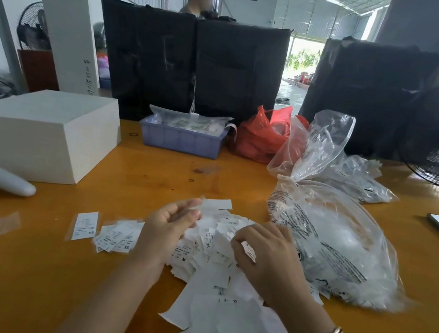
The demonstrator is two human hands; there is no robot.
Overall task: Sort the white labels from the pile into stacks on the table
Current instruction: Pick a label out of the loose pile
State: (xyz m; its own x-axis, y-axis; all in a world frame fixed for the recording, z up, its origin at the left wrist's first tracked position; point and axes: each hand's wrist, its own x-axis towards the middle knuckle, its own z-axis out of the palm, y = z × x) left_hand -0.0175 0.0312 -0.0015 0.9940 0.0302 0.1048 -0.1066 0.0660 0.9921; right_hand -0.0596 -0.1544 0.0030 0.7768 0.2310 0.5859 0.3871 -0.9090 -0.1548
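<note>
The pile of labels [215, 277] spreads from frame centre to the bottom edge on the worktop [156, 169]. The left hand [169, 224] pinches one label [207, 205]; the right hand [265, 253] grips another above the pile. Two stacks [109, 233] lie left of the pile, with bare worktop beyond them toward the lower left.

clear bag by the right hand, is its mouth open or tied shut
Open: the clear bag has its loose mouth standing up and gaping, untied.
</note>
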